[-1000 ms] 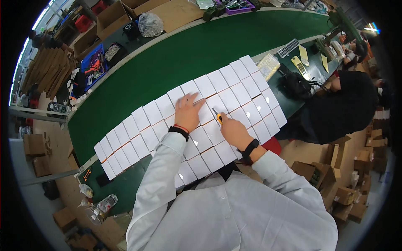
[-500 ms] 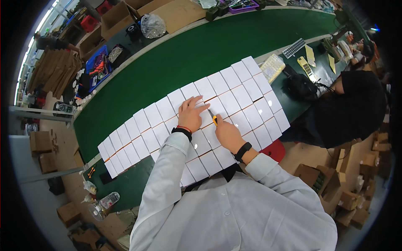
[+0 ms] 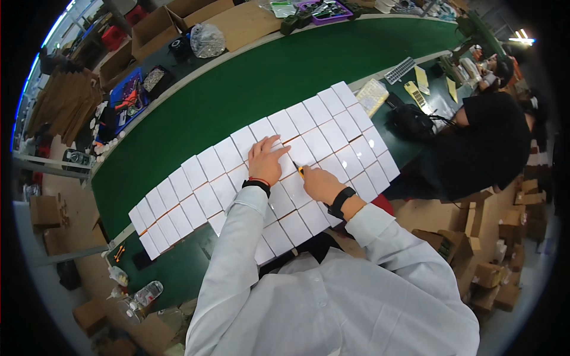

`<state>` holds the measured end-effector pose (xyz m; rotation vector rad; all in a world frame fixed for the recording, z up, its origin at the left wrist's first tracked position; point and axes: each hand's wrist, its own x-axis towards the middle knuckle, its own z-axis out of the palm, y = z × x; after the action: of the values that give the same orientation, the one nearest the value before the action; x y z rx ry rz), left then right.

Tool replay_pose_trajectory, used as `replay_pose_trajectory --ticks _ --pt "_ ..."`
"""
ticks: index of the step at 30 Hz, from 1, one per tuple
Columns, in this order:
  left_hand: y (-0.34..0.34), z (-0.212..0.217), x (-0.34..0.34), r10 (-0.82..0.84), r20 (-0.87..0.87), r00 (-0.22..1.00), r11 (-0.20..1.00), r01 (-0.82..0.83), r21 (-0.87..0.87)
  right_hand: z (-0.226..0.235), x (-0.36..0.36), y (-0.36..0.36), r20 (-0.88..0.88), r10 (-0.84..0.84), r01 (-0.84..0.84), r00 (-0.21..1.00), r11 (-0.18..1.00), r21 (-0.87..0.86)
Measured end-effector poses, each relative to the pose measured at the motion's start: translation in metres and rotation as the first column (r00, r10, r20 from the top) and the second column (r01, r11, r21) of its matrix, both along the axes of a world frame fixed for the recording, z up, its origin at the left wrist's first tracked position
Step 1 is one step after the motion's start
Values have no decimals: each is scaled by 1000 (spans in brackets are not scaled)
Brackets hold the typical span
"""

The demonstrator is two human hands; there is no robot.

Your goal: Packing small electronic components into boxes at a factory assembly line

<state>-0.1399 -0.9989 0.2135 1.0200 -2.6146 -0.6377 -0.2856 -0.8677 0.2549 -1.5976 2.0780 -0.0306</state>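
Many flat white boxes (image 3: 300,118) lie edge to edge in rows across the green work surface, with thin orange-brown lines in some of the seams. My left hand (image 3: 265,163) rests on the boxes near the middle, palm down, thumb and fingers apart. Just to its right, my right hand (image 3: 323,185) grips a yellow-and-black utility knife (image 3: 301,172). The knife's tip points away from me, down at a seam between boxes, close to my left thumb. How far the blade reaches into the seam cannot be made out.
A green conveyor belt (image 3: 237,77) runs behind the boxes. At the right, a person in black (image 3: 493,142) sits by a keyboard (image 3: 399,70) and a black bag (image 3: 411,120). A plastic bottle (image 3: 148,293) lies near left. Cardboard boxes (image 3: 487,275) stand on the floor.
The whole view has shifted a little, moving the boxes leftward in the picture. The knife in my right hand sits slightly nearer to me along the seam. My left hand stays on the boxes.
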Motion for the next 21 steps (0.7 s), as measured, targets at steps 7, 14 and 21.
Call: replay_pose_trajectory --ticks 7,14,21 --pt "14 10 -24 30 82 996 995 -22 -95 3 -40 17 -41 -104 99 994 988 -122" --pt "7 8 -56 -27 182 983 991 50 -124 -27 -48 9 -11 -82 78 997 975 -210" --pt "12 11 -66 -10 163 987 992 30 -121 -25 -51 -3 -68 -31 19 997 986 -167"
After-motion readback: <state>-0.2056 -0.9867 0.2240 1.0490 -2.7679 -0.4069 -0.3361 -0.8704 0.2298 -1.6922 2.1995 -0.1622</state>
